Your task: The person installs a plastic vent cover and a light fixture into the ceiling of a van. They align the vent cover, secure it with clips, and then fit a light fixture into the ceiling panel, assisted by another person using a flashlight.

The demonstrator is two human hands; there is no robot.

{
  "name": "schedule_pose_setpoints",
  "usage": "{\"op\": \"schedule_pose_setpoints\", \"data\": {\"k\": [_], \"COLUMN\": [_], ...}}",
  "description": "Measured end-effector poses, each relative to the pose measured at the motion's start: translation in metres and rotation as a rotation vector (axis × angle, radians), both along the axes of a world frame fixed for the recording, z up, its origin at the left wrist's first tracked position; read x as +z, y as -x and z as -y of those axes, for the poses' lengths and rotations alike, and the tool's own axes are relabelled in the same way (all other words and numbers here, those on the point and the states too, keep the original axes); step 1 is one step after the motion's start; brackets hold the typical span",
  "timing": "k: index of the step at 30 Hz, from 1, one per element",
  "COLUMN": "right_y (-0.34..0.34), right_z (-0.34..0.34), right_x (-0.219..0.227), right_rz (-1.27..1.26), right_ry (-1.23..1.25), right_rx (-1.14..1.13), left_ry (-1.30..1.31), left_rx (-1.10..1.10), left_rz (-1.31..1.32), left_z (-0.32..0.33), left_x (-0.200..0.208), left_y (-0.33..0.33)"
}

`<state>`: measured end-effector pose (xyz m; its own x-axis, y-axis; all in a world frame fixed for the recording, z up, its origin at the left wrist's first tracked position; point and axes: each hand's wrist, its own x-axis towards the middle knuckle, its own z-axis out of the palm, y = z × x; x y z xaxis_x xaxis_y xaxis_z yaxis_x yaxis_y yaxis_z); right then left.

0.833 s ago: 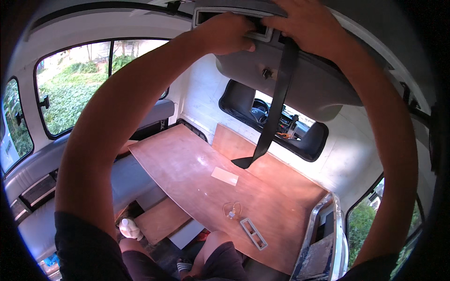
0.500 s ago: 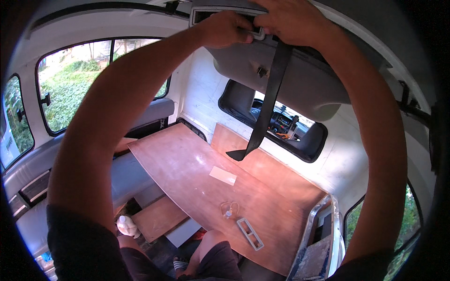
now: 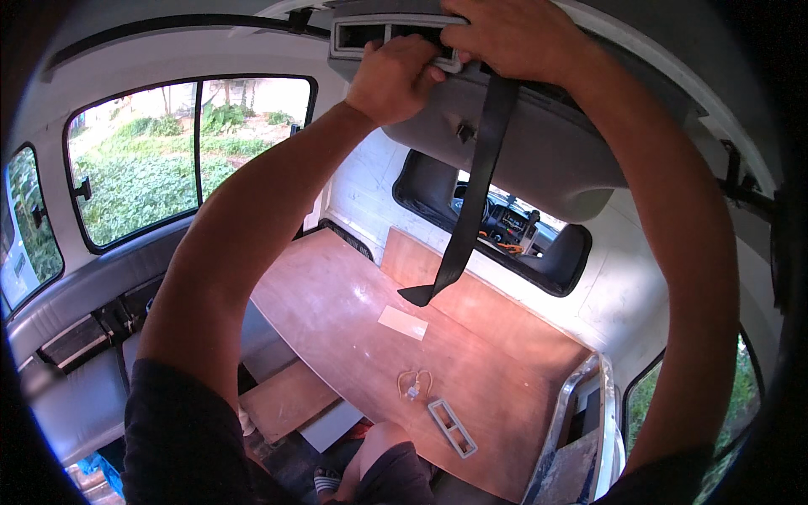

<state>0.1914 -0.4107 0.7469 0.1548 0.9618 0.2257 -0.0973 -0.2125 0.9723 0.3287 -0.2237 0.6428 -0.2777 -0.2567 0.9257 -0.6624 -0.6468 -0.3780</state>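
Left arm and right arm are raised and bent; left hand is curled, thumb showing; right hand is close beside it, fingers bent, partly hidden

Daylight pours in through the left window, washed out toward its top. Glare patches on the wooden board. Far white wall bright, softly shadowed. Left hand, right hand shaded. Blurred smudge over left seat. Fisheye bowing; rim black.

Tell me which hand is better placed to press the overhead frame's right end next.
Probably the right hand: it is at that end of the overhead frame, the left hand nearer its middle.
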Motion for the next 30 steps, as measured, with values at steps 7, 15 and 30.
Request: {"op": "schedule_pose_setpoints", "data": {"k": [7, 15, 30], "right_y": [-0.002, -0.001, -0.01], "right_z": [0.002, 0.006, 0.005], "right_x": [-0.007, -0.015, -0.007], "right_rz": [0.071, 0.161, 0.004], "right_ry": [0.045, 0.06, -0.059], "right_rx": [0.042, -0.028, 0.053], "left_ry": [-0.177, -0.53, -0.479], "left_rx": [0.009, 0.453, 0.12], "left_rz": [0.007, -0.466, -0.79], "left_z": [-0.018, -0.036, -0.045], "left_x": [0.0, 0.053, 0.064], "left_y": [0.014, 0.067, 0.06]}}
